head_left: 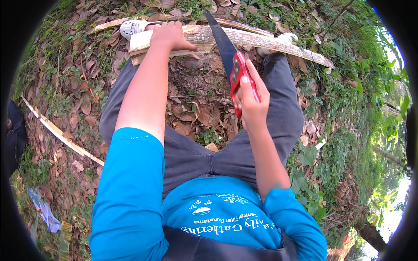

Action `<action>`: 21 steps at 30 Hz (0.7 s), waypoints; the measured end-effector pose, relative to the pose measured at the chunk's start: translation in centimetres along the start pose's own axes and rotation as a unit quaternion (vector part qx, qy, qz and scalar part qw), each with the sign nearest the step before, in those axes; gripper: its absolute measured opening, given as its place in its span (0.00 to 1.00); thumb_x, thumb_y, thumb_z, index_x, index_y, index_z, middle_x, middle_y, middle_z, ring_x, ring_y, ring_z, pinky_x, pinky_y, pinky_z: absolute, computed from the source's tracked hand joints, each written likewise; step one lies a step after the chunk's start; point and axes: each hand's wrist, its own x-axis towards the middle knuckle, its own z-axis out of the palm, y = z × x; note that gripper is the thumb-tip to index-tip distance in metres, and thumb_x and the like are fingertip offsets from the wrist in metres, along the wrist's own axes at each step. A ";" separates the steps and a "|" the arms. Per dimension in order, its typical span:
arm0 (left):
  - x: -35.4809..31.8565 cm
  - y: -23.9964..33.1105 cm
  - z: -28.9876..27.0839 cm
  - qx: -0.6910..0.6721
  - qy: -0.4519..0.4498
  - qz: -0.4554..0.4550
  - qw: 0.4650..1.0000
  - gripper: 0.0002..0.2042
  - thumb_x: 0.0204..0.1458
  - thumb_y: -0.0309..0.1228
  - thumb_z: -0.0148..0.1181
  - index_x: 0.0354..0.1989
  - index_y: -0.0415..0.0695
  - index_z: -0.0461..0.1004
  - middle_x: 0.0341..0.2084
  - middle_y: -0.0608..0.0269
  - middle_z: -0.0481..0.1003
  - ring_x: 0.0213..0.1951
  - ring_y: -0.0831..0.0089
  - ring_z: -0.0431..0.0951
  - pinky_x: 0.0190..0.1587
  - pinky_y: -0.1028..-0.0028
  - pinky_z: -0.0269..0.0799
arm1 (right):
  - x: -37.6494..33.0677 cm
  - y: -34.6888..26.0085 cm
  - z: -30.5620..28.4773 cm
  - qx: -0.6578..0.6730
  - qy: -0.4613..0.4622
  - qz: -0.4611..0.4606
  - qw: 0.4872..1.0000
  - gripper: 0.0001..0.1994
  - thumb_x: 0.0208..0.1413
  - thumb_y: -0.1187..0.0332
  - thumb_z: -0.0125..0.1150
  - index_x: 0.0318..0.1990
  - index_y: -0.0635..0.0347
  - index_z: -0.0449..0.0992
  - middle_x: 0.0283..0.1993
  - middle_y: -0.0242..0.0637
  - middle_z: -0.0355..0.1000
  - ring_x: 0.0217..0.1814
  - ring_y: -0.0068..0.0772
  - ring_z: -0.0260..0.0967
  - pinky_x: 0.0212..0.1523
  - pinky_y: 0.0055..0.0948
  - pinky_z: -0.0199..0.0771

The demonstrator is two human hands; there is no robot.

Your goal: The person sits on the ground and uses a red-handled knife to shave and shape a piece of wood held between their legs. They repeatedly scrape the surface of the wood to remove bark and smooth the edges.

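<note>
A pale wooden plank with rough bark point(257, 40) lies crosswise in front of me, near my feet. My left hand point(170, 37) presses down over its left part, fingers over the far edge and thumb stretched out to the right along the near side. In my right hand point(252, 98) is a hand saw point(223, 41) with a red handle, my fingers wrapped round the grip. Its dark blade points away from me and crosses the plank near the middle. Whether the teeth are cutting into the wood cannot be told. Another piece of wood point(138, 58) shows beneath the plank's left end.
A thin wooden strip point(65, 138) lies on the leafy ground at left, another point(114, 25) beyond the plank. White shoes point(133, 28) stand by the plank. A dark shape point(16, 135) and a bluish wrapper point(43, 211) are at far left. Green plants point(365, 87) grow at right.
</note>
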 end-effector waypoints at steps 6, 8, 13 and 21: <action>0.3 0.1 0.2 0.023 0.028 0.006 0.999 0.58 0.34 0.80 0.66 0.66 0.41 0.73 0.63 0.53 0.77 0.66 0.57 0.75 0.63 0.38 0.68 | -8.7 -3.3 -3.8 0.035 -0.008 0.019 0.999 0.25 0.75 0.71 0.53 0.76 0.66 0.64 0.32 0.27 0.73 0.20 0.09 0.56 0.21 0.18 0.58; 0.4 0.5 -0.3 0.026 0.020 0.006 0.999 0.58 0.34 0.80 0.66 0.65 0.41 0.74 0.62 0.52 0.77 0.65 0.56 0.76 0.63 0.41 0.68 | -7.2 -3.4 -2.7 0.035 -0.007 0.016 0.999 0.24 0.74 0.70 0.54 0.75 0.65 0.65 0.28 0.25 0.71 0.18 0.09 0.54 0.20 0.19 0.59; 0.3 -0.3 1.3 -0.008 0.054 0.000 0.999 0.57 0.32 0.77 0.70 0.64 0.40 0.75 0.60 0.50 0.78 0.64 0.54 0.77 0.66 0.51 0.70 | 7.3 2.7 1.5 -0.032 -0.003 -0.061 0.998 0.24 0.72 0.70 0.58 0.72 0.65 0.70 0.38 0.32 0.77 0.23 0.13 0.63 0.23 0.21 0.65; 0.3 0.5 -0.3 -0.007 0.016 0.007 1.000 0.58 0.31 0.76 0.71 0.65 0.41 0.74 0.61 0.49 0.78 0.65 0.53 0.77 0.66 0.49 0.70 | 20.9 4.3 5.7 -0.024 0.012 -0.033 0.999 0.21 0.71 0.69 0.58 0.68 0.64 0.73 0.25 0.24 0.69 0.20 0.15 0.60 0.21 0.22 0.61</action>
